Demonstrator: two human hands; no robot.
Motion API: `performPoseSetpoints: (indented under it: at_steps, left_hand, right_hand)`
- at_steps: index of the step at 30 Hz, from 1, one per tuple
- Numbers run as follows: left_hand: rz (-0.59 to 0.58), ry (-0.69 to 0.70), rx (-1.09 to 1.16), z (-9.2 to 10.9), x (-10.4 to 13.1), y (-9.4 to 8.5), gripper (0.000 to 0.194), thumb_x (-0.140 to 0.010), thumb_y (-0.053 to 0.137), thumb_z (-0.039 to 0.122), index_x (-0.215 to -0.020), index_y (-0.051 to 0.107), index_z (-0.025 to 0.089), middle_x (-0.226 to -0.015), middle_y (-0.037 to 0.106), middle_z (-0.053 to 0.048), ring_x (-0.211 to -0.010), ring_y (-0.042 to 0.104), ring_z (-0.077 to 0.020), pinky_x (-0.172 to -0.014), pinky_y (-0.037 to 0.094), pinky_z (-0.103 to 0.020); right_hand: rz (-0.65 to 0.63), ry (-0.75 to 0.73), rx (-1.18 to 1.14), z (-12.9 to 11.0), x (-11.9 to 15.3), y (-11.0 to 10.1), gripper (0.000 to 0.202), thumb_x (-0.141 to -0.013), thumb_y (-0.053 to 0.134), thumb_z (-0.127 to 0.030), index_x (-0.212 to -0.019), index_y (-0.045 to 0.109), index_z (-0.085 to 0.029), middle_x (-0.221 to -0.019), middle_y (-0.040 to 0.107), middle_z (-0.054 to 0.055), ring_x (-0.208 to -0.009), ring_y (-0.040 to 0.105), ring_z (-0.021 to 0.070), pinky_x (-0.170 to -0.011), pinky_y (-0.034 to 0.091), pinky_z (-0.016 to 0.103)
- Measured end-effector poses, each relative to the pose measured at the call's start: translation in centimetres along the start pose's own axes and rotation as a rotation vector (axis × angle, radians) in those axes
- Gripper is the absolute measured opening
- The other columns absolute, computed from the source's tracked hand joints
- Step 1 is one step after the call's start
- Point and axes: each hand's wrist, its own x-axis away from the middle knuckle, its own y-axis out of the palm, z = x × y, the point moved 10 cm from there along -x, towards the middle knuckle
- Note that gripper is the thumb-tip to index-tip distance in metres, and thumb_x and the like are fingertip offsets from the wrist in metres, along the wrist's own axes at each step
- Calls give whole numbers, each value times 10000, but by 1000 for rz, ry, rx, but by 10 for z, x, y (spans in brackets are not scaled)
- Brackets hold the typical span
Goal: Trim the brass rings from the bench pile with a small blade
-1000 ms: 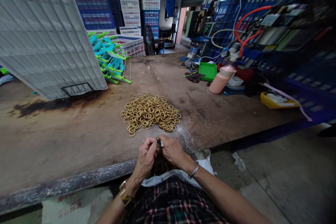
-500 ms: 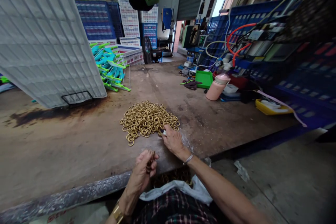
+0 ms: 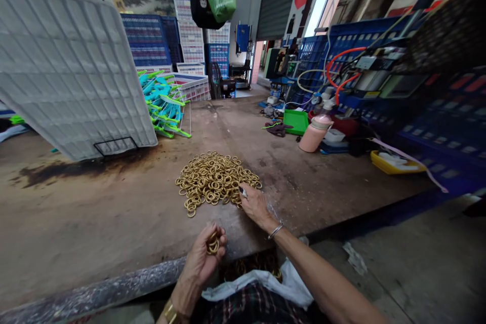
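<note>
A heap of brass-coloured metal rings (image 3: 212, 177) lies on the worktable (image 3: 125, 223) before me. My left hand (image 3: 199, 258), palm turned up just above the table's front edge, is closed around several of the same metal rings (image 3: 213, 244). At the heap's right side, my right hand (image 3: 256, 207) has its fingers bent in a pinch beside the rings. Between them shows a small white-and-black piece (image 3: 243, 192), its kind unclear. The right fingertips are partly hidden. Below the table edge, more rings lie in the shadowed mouth of a white sack (image 3: 261, 278) at my lap.
On the left stands a big white ribbed plastic panel (image 3: 76, 76), with turquoise-and-green hangers (image 3: 167, 106) behind it. To the right are a pink bottle (image 3: 316, 134), a green tray (image 3: 296, 121), a yellow tray (image 3: 395, 163) and a machine with orange hoses (image 3: 343, 81).
My left hand has turned so the rings in it show more plainly. The right hand stays at the heap's right side, its fingers slightly shifted. The whole view has tilted up a little.
</note>
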Motion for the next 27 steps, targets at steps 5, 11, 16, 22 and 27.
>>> performPoseSetpoints:
  at_steps: [5,11,16,22,27]
  left_hand:
    - [-47,73,-117,9,-5,13,221,-639,703,214,-755,526,152,-668,562,25,-532,536,-62,-381,363,-125]
    - [16,330,-405,31,-5,23,312,-686,648,374,-896,526,178,-551,481,71,-417,409,-50,-348,277,-136]
    - [115,613,-712,54,9,27,265,-708,615,327,-935,589,193,-578,497,48,-477,441,-89,-463,380,-194]
    - [-45,747,-920,60,18,42,204,-655,650,191,-853,685,228,-896,659,-65,-898,563,-217,-875,384,-326]
    - [-68,716,-1003,56,20,46,114,-701,609,225,-789,682,217,-736,647,-26,-721,561,-174,-731,412,-271]
  right_hand:
    - [22,16,-370,2,9,-2,225,-823,379,-269,-785,579,-174,-710,595,6,-643,502,120,-627,364,208]
    - [-98,24,-580,-21,29,1,170,-782,421,-273,-719,552,-185,-641,526,-30,-628,460,108,-606,363,204]
    - [-348,219,-804,-27,46,24,144,-734,440,-268,-615,443,-187,-508,373,-74,-447,330,69,-430,268,183]
    - [-639,441,-1103,-35,67,47,105,-711,452,-291,-680,394,-210,-510,362,-101,-339,194,42,-340,150,186]
    - [-597,385,-911,-33,64,40,146,-730,436,-293,-627,386,-202,-485,347,-95,-363,231,50,-377,196,191]
